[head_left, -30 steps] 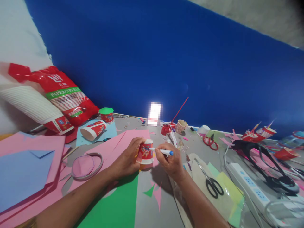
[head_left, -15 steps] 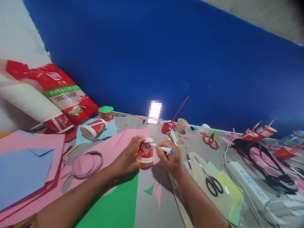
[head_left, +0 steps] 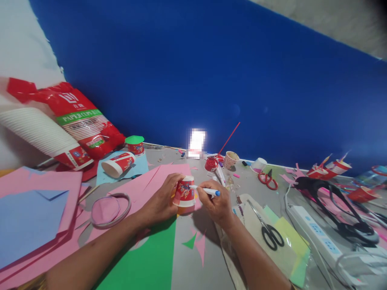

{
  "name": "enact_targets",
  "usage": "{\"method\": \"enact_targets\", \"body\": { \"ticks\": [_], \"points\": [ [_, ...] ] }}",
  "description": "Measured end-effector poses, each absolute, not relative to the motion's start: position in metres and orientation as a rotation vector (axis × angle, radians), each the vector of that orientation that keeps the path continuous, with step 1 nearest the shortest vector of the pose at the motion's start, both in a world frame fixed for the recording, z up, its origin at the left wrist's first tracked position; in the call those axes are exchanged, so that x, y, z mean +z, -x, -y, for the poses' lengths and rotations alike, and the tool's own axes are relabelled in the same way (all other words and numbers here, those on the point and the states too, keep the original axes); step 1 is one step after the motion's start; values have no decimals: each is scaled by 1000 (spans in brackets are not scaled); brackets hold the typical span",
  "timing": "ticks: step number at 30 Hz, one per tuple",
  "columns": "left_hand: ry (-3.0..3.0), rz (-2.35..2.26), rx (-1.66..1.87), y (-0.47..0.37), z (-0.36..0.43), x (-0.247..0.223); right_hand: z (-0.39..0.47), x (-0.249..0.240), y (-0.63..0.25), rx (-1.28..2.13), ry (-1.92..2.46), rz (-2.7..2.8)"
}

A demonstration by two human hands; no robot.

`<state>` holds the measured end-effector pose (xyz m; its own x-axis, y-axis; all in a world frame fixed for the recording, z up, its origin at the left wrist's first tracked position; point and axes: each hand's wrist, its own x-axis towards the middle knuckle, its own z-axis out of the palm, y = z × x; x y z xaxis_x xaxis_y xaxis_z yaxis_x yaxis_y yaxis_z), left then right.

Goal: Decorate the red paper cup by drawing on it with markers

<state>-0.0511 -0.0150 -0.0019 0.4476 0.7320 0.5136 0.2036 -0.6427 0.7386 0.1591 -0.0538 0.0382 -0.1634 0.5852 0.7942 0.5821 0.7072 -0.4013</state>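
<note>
Red-and-white printed paper cup (head_left: 185,193), upturned, held just ahead of the person. Marking seems under way; any pen line too small to make out, amount left unclear. Left hand (head_left: 165,197) low on the left, fingers wrapped around cup's side. Right hand (head_left: 217,204), writing grip, pinches slim white blue-ended pen (head_left: 209,190), tip at cup wall.

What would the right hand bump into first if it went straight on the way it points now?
The red paper cup, most likely: the white marker in the right hand points at it, touching or nearly so, though depth is hard to judge.
</note>
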Motion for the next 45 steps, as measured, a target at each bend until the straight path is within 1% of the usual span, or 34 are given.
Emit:
{"method": "enact_targets", "body": {
  "ticks": [3,6,11,18,21,31,34,38,41,43,45],
  "points": [
    [-2103,-781,1141,51,16,0,55,39,-161,37,932,1816],
    [-2046,-786,1154,50,17,2,56,38,-167,0,955,1711],
    [-1910,-912,1112,53,19,5,54,33,-175,1,974,1624],
    [-1561,-859,1152,54,15,-1,53,25,-178,20,963,1723],
    [-1485,-828,1170,54,14,-2,50,19,-176,-40,944,1764],
    [-1499,-859,1158,48,24,-1,42,17,-169,-153,1010,1624],
    [-1558,-816,1149,47,29,0,39,18,-176,-40,1052,1468],
    [-1676,-869,1158,49,32,0,31,22,-197,297,1089,1281],
    [-1771,-904,1158,51,30,-1,28,28,-212,520,1066,1248],
    [-1815,-913,1173,52,29,-1,29,32,-216,595,1047,1259],
    [-1849,-919,1186,51,29,-1,31,34,-217,601,1033,1270]
  ]
}}
